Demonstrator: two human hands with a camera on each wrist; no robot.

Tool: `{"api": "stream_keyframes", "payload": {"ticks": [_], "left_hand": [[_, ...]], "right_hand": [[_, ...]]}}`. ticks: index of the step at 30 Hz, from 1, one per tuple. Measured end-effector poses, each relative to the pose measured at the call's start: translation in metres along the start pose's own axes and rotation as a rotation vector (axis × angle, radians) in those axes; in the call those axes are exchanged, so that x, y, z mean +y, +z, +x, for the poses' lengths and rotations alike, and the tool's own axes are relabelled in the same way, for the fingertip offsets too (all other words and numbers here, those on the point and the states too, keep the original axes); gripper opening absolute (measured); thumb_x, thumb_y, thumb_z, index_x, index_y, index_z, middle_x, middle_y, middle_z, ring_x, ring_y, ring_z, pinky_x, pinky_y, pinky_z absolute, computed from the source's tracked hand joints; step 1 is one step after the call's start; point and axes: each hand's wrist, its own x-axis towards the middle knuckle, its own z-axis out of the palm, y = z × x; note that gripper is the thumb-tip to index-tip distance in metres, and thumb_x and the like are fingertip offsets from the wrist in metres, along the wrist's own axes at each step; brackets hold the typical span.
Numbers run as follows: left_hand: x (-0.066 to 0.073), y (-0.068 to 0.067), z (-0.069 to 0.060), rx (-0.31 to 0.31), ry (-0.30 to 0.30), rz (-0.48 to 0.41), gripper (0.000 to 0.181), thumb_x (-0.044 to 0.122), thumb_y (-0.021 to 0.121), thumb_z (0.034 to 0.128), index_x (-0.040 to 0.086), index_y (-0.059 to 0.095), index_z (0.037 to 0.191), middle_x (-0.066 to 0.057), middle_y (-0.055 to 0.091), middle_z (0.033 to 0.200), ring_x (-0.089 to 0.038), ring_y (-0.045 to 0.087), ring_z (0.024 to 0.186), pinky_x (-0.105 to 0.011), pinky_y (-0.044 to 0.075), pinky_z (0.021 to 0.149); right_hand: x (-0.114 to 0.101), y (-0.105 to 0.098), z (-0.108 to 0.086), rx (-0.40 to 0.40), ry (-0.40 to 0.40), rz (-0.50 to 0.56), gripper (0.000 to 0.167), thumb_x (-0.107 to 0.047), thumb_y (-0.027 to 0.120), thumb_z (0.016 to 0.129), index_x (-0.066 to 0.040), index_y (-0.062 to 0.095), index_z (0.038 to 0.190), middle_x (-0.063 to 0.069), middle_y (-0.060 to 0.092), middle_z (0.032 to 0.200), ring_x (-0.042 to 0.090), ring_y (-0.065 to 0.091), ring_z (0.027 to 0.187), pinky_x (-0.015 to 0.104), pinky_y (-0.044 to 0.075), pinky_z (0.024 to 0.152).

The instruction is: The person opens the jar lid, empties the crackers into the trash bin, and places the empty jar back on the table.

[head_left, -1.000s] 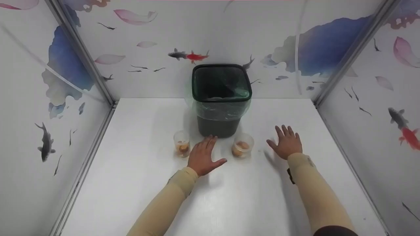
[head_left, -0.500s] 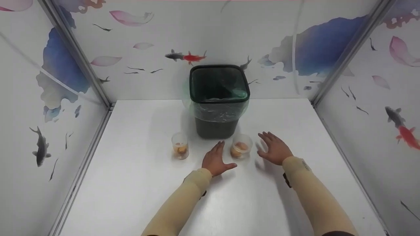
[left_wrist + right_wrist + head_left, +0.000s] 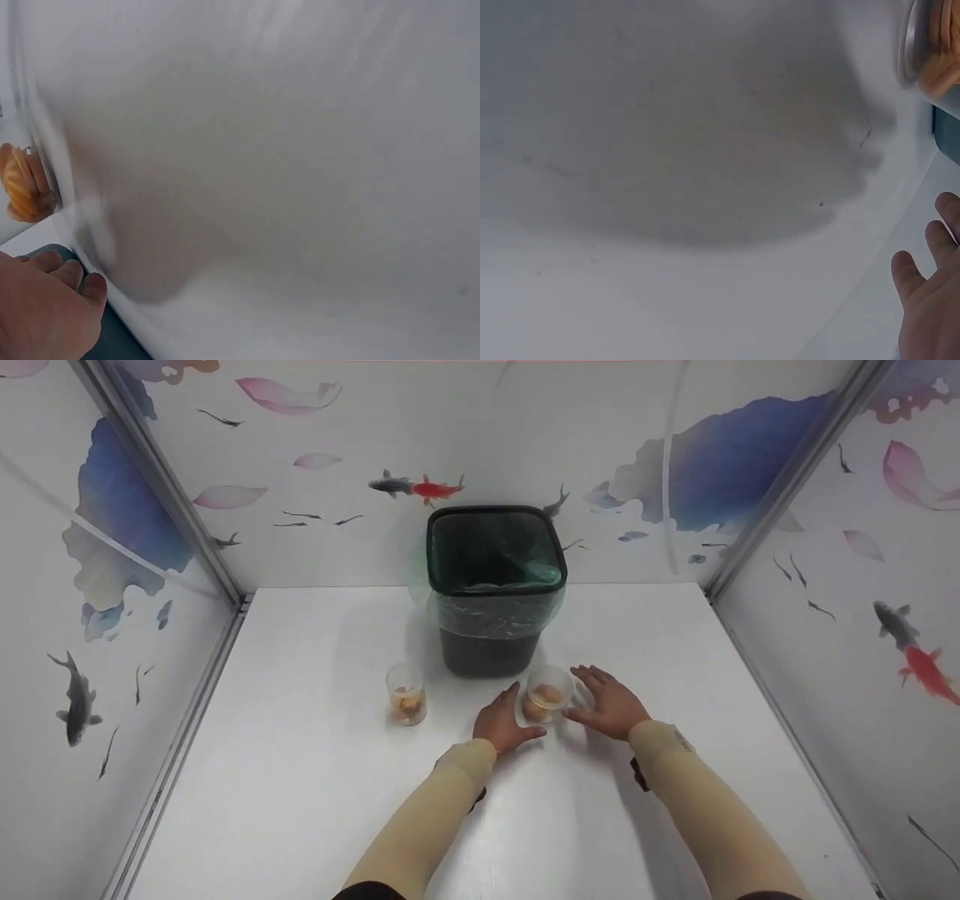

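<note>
Two clear cups with orange-brown pieces inside stand on the white surface. The right cup [image 3: 546,696] has my left hand [image 3: 504,724] close on its left and my right hand [image 3: 611,706] close on its right, fingers extended on both. Whether either hand touches it cannot be told. Farther left stands the other cup [image 3: 406,697]. In the left wrist view my left hand [image 3: 49,311] is at the lower left, below orange pieces [image 3: 26,184]. The right wrist view has my right hand [image 3: 934,300] at the lower right, with a cup [image 3: 941,52] above it.
A dark bin [image 3: 489,652] lined with a clear green bag stands behind the cups, near the back wall. White panels printed with fish and petals enclose the white table [image 3: 300,780] at the back and both sides.
Both hands have converged on the right cup: my left hand moved right, away from the left cup, and my right hand moved left. The cups stay in place on the table.
</note>
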Motion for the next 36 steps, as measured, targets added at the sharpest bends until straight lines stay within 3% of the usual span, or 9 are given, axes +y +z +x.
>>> {"api": "stream_keyframes", "payload": {"ticks": [6, 11, 14, 21, 30, 36], "left_hand": [[0.009, 0.006, 0.002, -0.012, 0.007, -0.105, 0.088, 0.040, 0.084, 0.0807, 0.013, 0.039, 0.152, -0.003, 0.049, 0.149, -0.023, 0.047, 0.134, -0.037, 0.035, 0.111], [0.010, 0.010, 0.004, -0.004, 0.004, -0.080, 0.092, 0.040, 0.083, 0.0816, 0.011, 0.034, 0.154, -0.006, 0.047, 0.150, -0.025, 0.047, 0.134, -0.038, 0.035, 0.110], [0.010, 0.012, 0.005, 0.012, 0.012, -0.082, 0.093, 0.040, 0.083, 0.0810, 0.009, 0.034, 0.154, -0.008, 0.048, 0.149, -0.025, 0.048, 0.133, -0.038, 0.036, 0.110], [0.012, 0.014, 0.010, 0.119, 0.063, -0.094, 0.092, 0.039, 0.089, 0.0738, 0.010, 0.043, 0.147, -0.005, 0.058, 0.138, -0.022, 0.055, 0.125, -0.036, 0.041, 0.106], [0.010, 0.018, 0.020, 0.180, 0.010, -0.070, 0.087, 0.049, 0.089, 0.0688, 0.009, 0.052, 0.136, -0.004, 0.066, 0.121, -0.022, 0.062, 0.112, -0.036, 0.047, 0.097], [0.011, 0.018, 0.021, 0.161, 0.009, -0.079, 0.083, 0.049, 0.089, 0.0698, 0.008, 0.054, 0.133, -0.004, 0.067, 0.119, -0.022, 0.063, 0.110, -0.037, 0.048, 0.096]], "right_hand": [[-0.005, 0.007, -0.001, 0.014, 0.030, 0.032, 0.097, -0.080, 0.054, 0.082, -0.019, 0.035, 0.156, 0.013, 0.034, 0.158, 0.035, 0.029, 0.144, 0.058, 0.030, 0.110], [-0.010, 0.011, 0.000, 0.032, 0.039, 0.063, 0.101, -0.079, 0.056, 0.082, -0.013, 0.036, 0.155, 0.019, 0.034, 0.156, 0.037, 0.032, 0.142, 0.058, 0.032, 0.109], [-0.014, 0.014, 0.002, 0.047, 0.069, 0.108, 0.101, -0.079, 0.058, 0.079, -0.014, 0.037, 0.154, 0.019, 0.035, 0.155, 0.037, 0.033, 0.142, 0.057, 0.032, 0.109], [-0.028, 0.017, 0.009, 0.112, 0.107, 0.192, 0.100, -0.077, 0.067, 0.074, -0.017, 0.041, 0.150, 0.015, 0.041, 0.152, 0.034, 0.037, 0.139, 0.054, 0.032, 0.110], [-0.034, 0.021, 0.013, 0.110, 0.148, 0.239, 0.104, -0.078, 0.069, 0.071, -0.015, 0.042, 0.149, 0.015, 0.043, 0.150, 0.033, 0.039, 0.139, 0.053, 0.031, 0.111], [-0.030, 0.018, 0.012, 0.097, 0.128, 0.268, 0.100, -0.074, 0.072, 0.071, -0.018, 0.044, 0.149, 0.012, 0.044, 0.150, 0.033, 0.038, 0.139, 0.055, 0.030, 0.111]]}}
